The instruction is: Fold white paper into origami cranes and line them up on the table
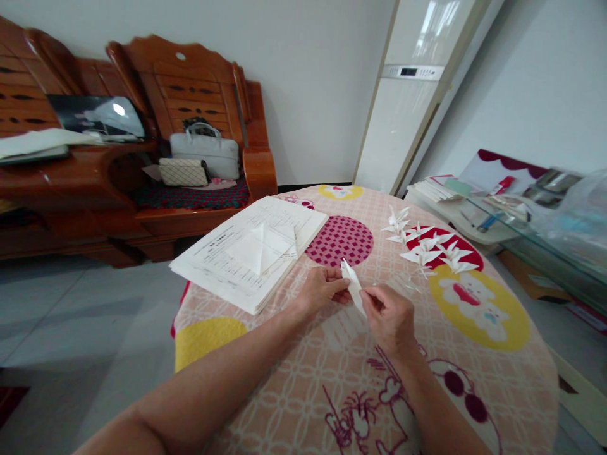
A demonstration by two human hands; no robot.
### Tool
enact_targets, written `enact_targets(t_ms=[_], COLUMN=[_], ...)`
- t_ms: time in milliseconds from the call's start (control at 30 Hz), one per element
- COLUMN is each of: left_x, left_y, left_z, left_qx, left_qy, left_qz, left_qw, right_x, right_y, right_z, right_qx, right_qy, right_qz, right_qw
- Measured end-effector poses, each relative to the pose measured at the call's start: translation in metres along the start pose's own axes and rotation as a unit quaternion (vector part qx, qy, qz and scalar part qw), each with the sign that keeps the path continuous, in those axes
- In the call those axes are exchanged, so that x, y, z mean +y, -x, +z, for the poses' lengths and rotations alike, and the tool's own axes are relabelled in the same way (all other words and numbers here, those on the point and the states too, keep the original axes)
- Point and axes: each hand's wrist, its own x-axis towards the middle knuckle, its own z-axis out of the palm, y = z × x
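Note:
A small folded white paper piece (353, 285) is held between both hands just above a round table with a pink patterned cloth (474, 373). My left hand (320, 289) pinches its upper end with fingertips pressed together. My right hand (389, 314) grips its lower end, fingers curled. Several finished white paper cranes (427, 246) lie on the cloth beyond my hands, to the right. A stack of printed sheets (246, 253) with a creased white square on top rests at the table's left edge.
A wooden sofa (142, 145) with a white bag and a quilted purse stands behind on the left. A tall white air conditioner (408, 95) stands by the wall. At the right, a glass-topped stand (497, 218) holds papers and clutter.

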Motion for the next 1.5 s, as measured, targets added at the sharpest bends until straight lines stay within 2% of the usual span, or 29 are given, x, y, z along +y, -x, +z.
enact_targets(t_ms=[100,233,333,500,700,833,933,1067,1233,1333,1500], left_x=[-0.001,-0.001,0.000,-0.002,-0.008,-0.009,-0.010,-0.010,-0.003,0.003,0.006], left_y=[-0.001,0.001,0.003,0.002,0.002,0.005,0.006,0.005,0.005,0.007,0.013], left_z=[-0.003,0.000,0.001,0.001,0.003,0.008,0.010,0.007,-0.005,-0.009,-0.008], left_qx=[-0.034,-0.077,-0.091,-0.082,-0.033,0.004,0.014,-0.047,-0.160,-0.205,-0.219], left_qy=[-0.028,-0.053,-0.060,-0.075,-0.181,-0.346,-0.409,-0.441,-0.478,-0.509,-0.565], left_qz=[-0.022,-0.044,-0.060,-0.067,-0.010,0.082,0.145,0.204,0.242,0.261,0.278], left_qw=[0.999,0.995,0.992,0.992,0.983,0.935,0.901,0.873,0.829,0.794,0.745], right_x=[0.008,0.014,0.011,0.007,0.013,0.014,0.015,0.018,0.022,0.027,0.030], right_y=[-0.001,-0.002,-0.003,-0.003,-0.002,-0.003,-0.004,-0.003,-0.002,-0.002,-0.002], right_z=[-0.002,-0.001,-0.001,-0.001,0.005,0.005,0.005,0.005,0.000,-0.004,-0.008], right_qx=[-0.016,-0.134,-0.160,-0.183,-0.189,-0.173,-0.158,-0.147,-0.189,-0.209,-0.232], right_qy=[-0.105,-0.265,-0.315,-0.312,-0.211,-0.095,-0.032,-0.043,-0.042,-0.076,-0.105], right_qz=[0.118,0.248,0.289,0.314,0.299,0.250,0.229,0.174,0.091,0.089,0.109], right_qw=[0.987,0.922,0.890,0.878,0.911,0.948,0.960,0.973,0.977,0.971,0.961])
